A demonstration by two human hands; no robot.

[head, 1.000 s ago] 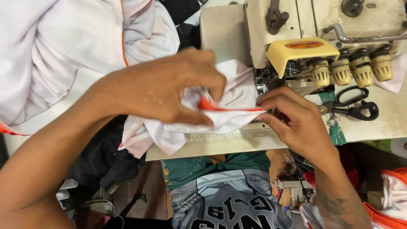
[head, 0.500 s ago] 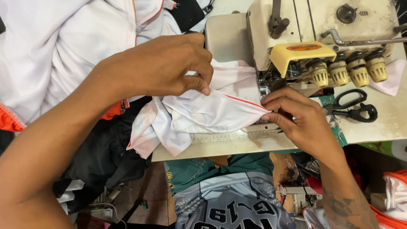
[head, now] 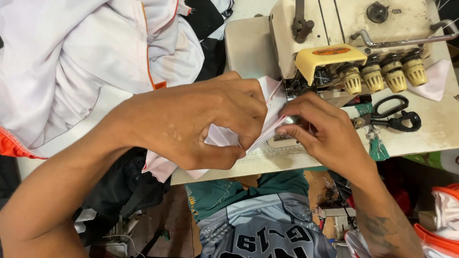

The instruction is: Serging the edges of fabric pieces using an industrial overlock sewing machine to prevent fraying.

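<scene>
White cloth [head: 267, 119], thin and edged in orange elsewhere, now sits bunched tighter between the two hands than it did half a second ago, when it lay spread flatter along the counter's [head: 248, 48] front edge. The left hand [head: 201, 124] has curled over it, thumb and fingers closed in a pinch on a fold near the middle. The right hand [head: 320, 134] has slid closer to the sewing machine [head: 344, 28], its fingers pressed shut on the cloth's edge just in front of the needle area under the yellow guard [head: 330, 55]. That looks like the seam being lined up for feeding, as a judgement only.

Room is tight. The machine body blocks the far side, the thread knobs [head: 382, 71] stand just beyond the right hand, and black scissors [head: 392, 117] lie near its knuckles on the counter. The counter's front edge runs right under both hands, with a ruler strip along it. To the left, the big heap of white fabric [head: 71, 62] hangs off the counter and crowds the left forearm. Open space remains only toward the person's lap.
</scene>
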